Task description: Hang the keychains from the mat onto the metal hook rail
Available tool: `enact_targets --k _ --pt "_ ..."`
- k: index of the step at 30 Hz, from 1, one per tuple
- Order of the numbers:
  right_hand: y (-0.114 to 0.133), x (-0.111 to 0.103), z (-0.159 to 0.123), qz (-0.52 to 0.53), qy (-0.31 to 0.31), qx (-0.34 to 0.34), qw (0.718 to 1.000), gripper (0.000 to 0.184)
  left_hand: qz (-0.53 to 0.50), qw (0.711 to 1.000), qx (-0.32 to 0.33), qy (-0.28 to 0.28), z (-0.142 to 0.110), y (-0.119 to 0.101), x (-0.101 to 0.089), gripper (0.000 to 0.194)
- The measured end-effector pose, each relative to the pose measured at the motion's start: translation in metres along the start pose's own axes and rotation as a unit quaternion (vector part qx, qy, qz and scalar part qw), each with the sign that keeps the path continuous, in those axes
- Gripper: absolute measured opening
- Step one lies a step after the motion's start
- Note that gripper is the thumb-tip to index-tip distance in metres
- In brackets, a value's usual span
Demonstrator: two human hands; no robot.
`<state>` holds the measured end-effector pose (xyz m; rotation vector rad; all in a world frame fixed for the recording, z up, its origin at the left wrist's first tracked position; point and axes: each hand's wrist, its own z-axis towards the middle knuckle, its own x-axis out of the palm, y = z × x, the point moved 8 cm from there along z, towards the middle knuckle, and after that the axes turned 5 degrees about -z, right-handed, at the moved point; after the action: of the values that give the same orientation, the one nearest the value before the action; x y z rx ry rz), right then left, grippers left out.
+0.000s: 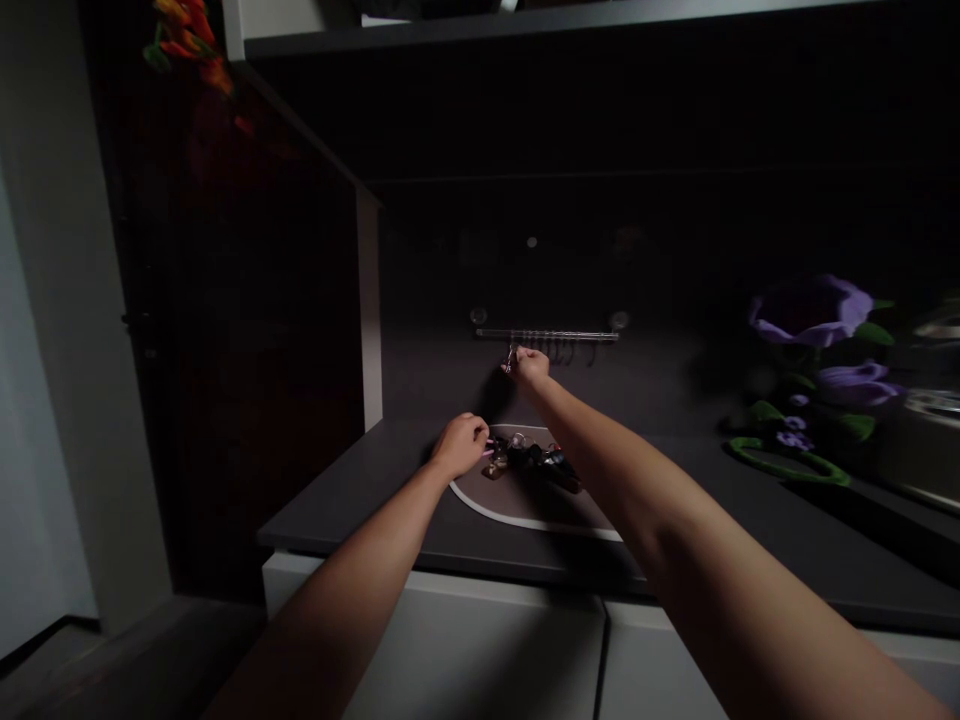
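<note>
My right hand (532,366) is raised to the left part of a clear rail (547,335) on the dark back wall. Its fingers pinch a small shiny metal piece (511,358) just under the rail; whether that is a hook or a key ring I cannot tell. Several thin hooks (570,352) hang along the rail to its right. Lower down, my left hand (460,446) is curled at the left edge of a brownish mat (517,505) with a white rim. Thin pinkish bits show at its fingertips. Beside it lies a dark cluster of keychains (532,456), partly behind my right forearm.
Purple flowers (814,312) with a green looped stem stand on the dark countertop (345,490) at the right, near a pale container (926,440). A shelf (525,30) overhangs from above. White cabinet doors (480,640) are below. Orange flowers (191,35) show at upper left.
</note>
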<state>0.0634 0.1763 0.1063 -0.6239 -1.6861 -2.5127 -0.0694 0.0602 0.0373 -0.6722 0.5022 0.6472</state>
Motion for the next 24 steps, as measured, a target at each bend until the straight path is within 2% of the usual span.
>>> enact_targets --k 3,8,15,24 --pt "-0.005 0.000 0.000 0.008 -0.028 0.025 0.999 0.017 0.003 1.000 -0.003 0.002 0.001 0.002 0.001 0.017" --pt "-0.009 0.004 -0.001 0.023 -0.034 0.032 0.999 0.023 0.007 1.000 -0.002 0.002 0.001 0.004 0.001 0.017" --pt "-0.016 0.001 -0.005 0.024 -0.057 0.052 0.997 0.020 0.014 1.000 -0.003 -0.003 0.001 0.005 0.000 0.017" --pt "-0.025 -0.008 -0.005 -0.007 -0.033 0.041 0.999 0.014 0.017 1.000 -0.001 -0.008 0.002 0.007 0.000 0.018"
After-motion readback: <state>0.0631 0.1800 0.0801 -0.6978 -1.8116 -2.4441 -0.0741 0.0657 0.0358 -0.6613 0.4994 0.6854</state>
